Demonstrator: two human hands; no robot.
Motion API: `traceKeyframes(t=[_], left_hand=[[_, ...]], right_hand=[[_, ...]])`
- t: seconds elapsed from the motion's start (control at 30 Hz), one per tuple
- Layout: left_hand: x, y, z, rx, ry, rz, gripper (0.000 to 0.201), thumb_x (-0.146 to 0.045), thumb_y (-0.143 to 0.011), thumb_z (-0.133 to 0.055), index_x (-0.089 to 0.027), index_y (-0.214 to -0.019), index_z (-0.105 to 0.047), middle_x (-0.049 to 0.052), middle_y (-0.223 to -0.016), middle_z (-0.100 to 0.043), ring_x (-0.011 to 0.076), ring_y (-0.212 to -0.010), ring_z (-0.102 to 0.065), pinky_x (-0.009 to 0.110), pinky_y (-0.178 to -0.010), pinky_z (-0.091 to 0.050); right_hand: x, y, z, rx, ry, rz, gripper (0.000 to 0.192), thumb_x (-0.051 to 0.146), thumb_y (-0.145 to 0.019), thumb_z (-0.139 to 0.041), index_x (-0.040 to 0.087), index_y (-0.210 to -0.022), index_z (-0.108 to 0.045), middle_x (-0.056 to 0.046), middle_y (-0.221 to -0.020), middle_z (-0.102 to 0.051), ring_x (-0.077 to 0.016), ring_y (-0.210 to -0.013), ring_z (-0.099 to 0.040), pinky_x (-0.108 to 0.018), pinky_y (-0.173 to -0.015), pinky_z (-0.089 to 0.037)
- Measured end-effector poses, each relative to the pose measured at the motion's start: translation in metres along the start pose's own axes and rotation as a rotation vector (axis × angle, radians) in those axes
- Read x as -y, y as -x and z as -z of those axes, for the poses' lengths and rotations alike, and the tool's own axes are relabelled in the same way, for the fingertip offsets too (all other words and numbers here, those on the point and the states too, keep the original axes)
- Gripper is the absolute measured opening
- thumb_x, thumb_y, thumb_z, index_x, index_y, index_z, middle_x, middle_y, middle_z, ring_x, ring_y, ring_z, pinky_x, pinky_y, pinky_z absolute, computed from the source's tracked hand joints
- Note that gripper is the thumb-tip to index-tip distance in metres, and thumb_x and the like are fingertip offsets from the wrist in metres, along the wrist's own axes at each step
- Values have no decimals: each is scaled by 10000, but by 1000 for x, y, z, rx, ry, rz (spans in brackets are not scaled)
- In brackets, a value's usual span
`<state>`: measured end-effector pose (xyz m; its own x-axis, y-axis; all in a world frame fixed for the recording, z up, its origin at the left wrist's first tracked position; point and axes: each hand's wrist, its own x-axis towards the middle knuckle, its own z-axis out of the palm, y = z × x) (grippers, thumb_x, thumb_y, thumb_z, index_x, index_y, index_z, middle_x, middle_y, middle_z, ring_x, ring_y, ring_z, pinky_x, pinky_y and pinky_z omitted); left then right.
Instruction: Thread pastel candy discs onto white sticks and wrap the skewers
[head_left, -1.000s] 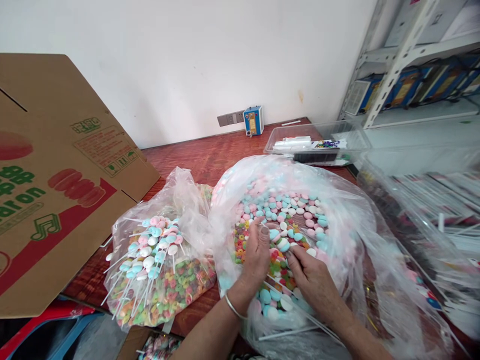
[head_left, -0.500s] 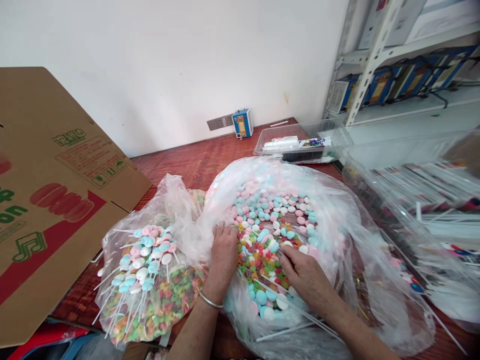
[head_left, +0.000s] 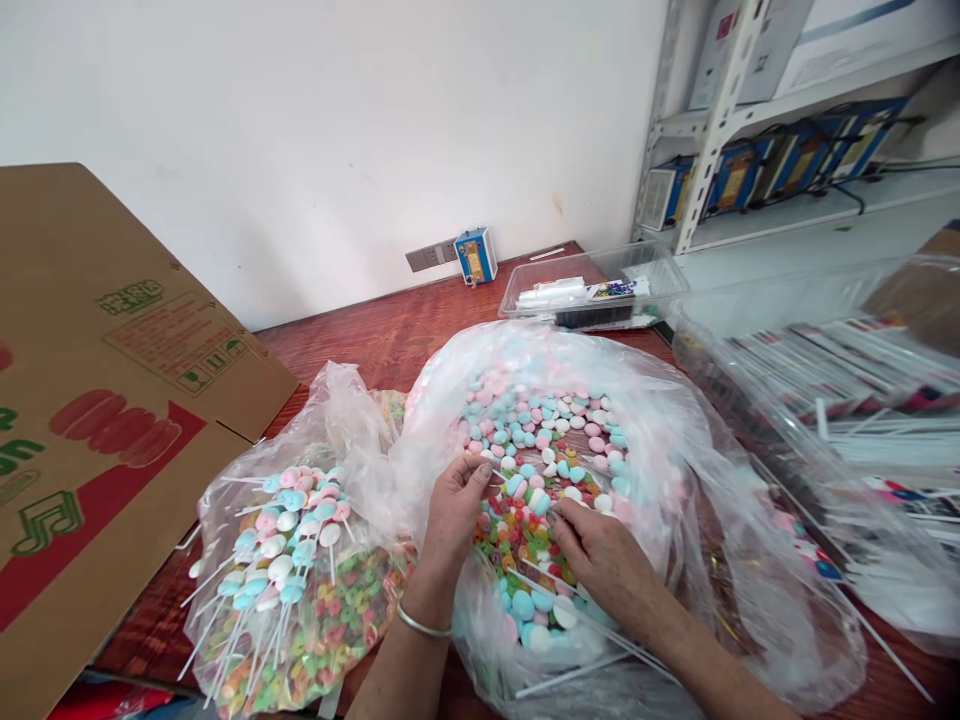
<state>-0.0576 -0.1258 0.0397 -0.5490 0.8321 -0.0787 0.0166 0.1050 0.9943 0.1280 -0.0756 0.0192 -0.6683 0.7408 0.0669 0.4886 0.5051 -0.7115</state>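
My left hand [head_left: 456,510], with a bangle at the wrist, has thumb and forefinger pinched together over the open clear plastic bag [head_left: 660,400]. What it pinches is too small to make out. Opposite it, my right hand [head_left: 600,550] is closed, thumb against curled fingers, low over the candies; its grip is hidden. Between the hands lie colourful ring-shaped gummies [head_left: 517,530] and round pink, blue and white candies [head_left: 540,500]. Thin white sticks [head_left: 547,685] lie across the bag's near side, partly under my right forearm.
Left of my hands, a second bag [head_left: 341,500] of ring gummies carries a pile of candies on sticks [head_left: 285,540]. A cardboard box [head_left: 112,400] stands far left. Clear bins [head_left: 795,430] with packets and sticks are at right, a clear tray [head_left: 660,270] behind, metal shelving [head_left: 712,130] back right.
My left hand has lifted off the bag's edge and turned, its thumb and forefinger now pinched. My right hand stays low at about the same place. The view has shifted slightly.
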Motion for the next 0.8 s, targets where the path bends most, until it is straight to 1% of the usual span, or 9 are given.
traceKeyframes(t=[0.07, 0.17, 0.3, 0.43, 0.53, 0.6, 0.67, 0.73, 0.8], left_hand=[[-1, 2, -2, 17, 146, 58, 283, -427, -766, -697, -153, -833, -676, 44, -795, -680, 154, -732, -633, 273, -702, -509], [-1, 4, -2, 12, 237, 77, 291, -422, -750, -723, -150, -835, -668, 38, -794, -679, 140, -721, -632, 266, -707, -513], [2, 7, -3, -14, 142, 38, 254, -402, -776, -704, -159, -838, -663, 30, -779, -678, 144, -726, -634, 261, -694, -511], [13, 14, -16, -54, 50, -73, 234, -359, -746, -742, -166, -819, -630, 8, -749, -649, 139, -707, -615, 244, -648, -495], [19, 19, -24, -29, 211, 2, 320, -365, -742, -752, -179, -943, -586, 7, -782, -663, 150, -733, -643, 272, -701, -515], [17, 19, -21, -25, 216, 62, 379, -402, -790, -702, -191, -1069, -555, 24, -820, -684, 173, -743, -666, 314, -724, -530], [13, 15, -11, -99, 18, -7, 315, -392, -860, -612, -198, -1105, -566, 48, -870, -696, 195, -779, -672, 343, -749, -529], [8, 8, 2, -192, -311, -207, 192, -298, -906, -526, -205, -1047, -618, 67, -940, -686, 210, -878, -654, 358, -815, -508], [7, 0, 13, -194, -630, -395, 215, -166, -903, -462, -211, -997, -649, 73, -995, -656, 210, -953, -613, 358, -870, -476]], right_hand=[[-1, 0, 0, -4, 1, -11, 279, 300, -949, -335, 224, -742, -506, -8, -660, -595, -177, -608, -557, -269, -580, -328], [-2, 0, 0, -15, -4, -11, 284, 309, -949, -340, 224, -753, -526, -14, -675, -617, -179, -618, -570, -271, -584, -330], [-3, 0, -1, 0, 31, -14, 292, 321, -955, -330, 225, -763, -528, -18, -685, -627, -191, -642, -591, -276, -593, -330], [0, -1, -1, 24, 32, -26, 289, 310, -947, -311, 223, -771, -523, -30, -707, -638, -204, -663, -596, -287, -602, -335], [0, -2, 2, 4, -13, -32, 278, 325, -939, -317, 229, -749, -495, -19, -693, -620, -197, -648, -577, -284, -594, -341], [-2, -2, 5, -26, -73, -29, 277, 344, -936, -332, 233, -722, -468, -5, -667, -597, -183, -623, -557, -275, -586, -349], [-4, -3, 9, -76, -129, -23, 280, 352, -932, -348, 235, -696, -444, 9, -629, -565, -170, -592, -535, -265, -573, -352], [-6, -4, 12, -126, -158, -22, 278, 352, -926, -365, 236, -683, -435, 18, -601, -538, -162, -568, -517, -259, -559, -346], [-7, -4, 14, -153, -169, -19, 272, 350, -921, -378, 235, -683, -442, 24, -592, -525, -157, -558, -507, -255, -551, -339]])
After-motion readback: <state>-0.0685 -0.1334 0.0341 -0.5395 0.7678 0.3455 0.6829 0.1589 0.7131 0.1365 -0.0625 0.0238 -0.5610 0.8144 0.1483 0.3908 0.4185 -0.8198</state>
